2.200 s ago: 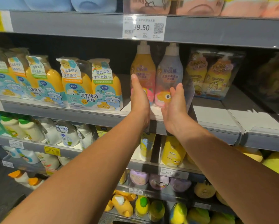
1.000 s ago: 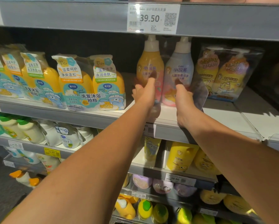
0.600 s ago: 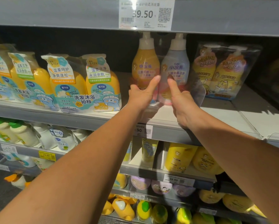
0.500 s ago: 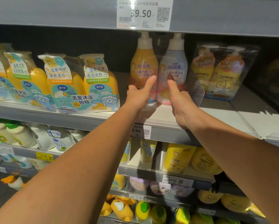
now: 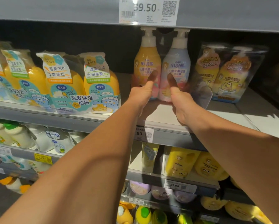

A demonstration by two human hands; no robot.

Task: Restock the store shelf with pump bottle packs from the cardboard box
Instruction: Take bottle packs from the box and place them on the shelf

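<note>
A clear-wrapped pump bottle pack [image 5: 176,62], with one orange and one pale blue bottle, stands upright on the grey shelf [image 5: 159,115]. Its pump heads almost touch the shelf above. My left hand [image 5: 141,94] holds the pack's lower left side, with the thumb pressed against the orange bottle's front. My right hand [image 5: 181,99] holds the lower right side, thumb on the blue bottle's front. My fingers are hidden behind the pack. The cardboard box is out of view.
Yellow twin packs [image 5: 87,88] fill the shelf to the left. A clear divider [image 5: 203,94] and another orange twin pack [image 5: 224,73] stand to the right. The upper shelf's edge carries a price tag [image 5: 148,10]. Lower shelves hold more bottles [image 5: 180,162].
My hands went from flat palms at the pack's base to holding its sides with thumbs on the front. The pack now stands a little farther back on the shelf.
</note>
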